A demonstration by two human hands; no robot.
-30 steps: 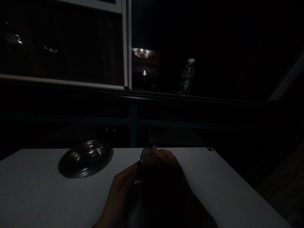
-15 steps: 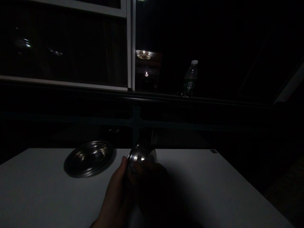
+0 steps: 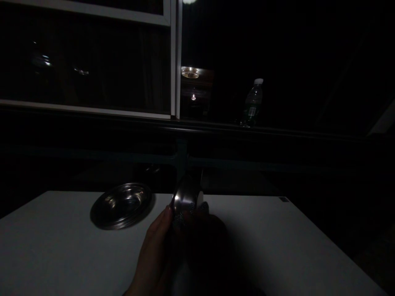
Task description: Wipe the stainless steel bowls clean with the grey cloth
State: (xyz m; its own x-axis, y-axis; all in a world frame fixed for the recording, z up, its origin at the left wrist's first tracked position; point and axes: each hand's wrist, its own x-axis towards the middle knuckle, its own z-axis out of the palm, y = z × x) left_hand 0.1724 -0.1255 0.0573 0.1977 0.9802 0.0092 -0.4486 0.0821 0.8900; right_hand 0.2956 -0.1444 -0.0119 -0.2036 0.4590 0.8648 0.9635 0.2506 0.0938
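Observation:
A shiny metal bowl is held tilted on its side above the table, its rounded outside facing right. My left hand grips its rim from the left, thumb up along the edge. Against the outside of the bowl my right hand, mostly lost in shadow, presses a dark, curly steel wool scourer. Bits of the scourer show past the fingers. The lower part of the bowl is hidden behind both hands.
Several nested metal dishes sit tilted at the left on the white table. A dark label marks the table's far right corner. Beyond it, a plastic bottle stands on the sill by a window frame. The room is very dim.
My right hand and the scourer have slid a little down and to the right over the bowl. The bowl has turned slightly. The whole view has shifted somewhat.

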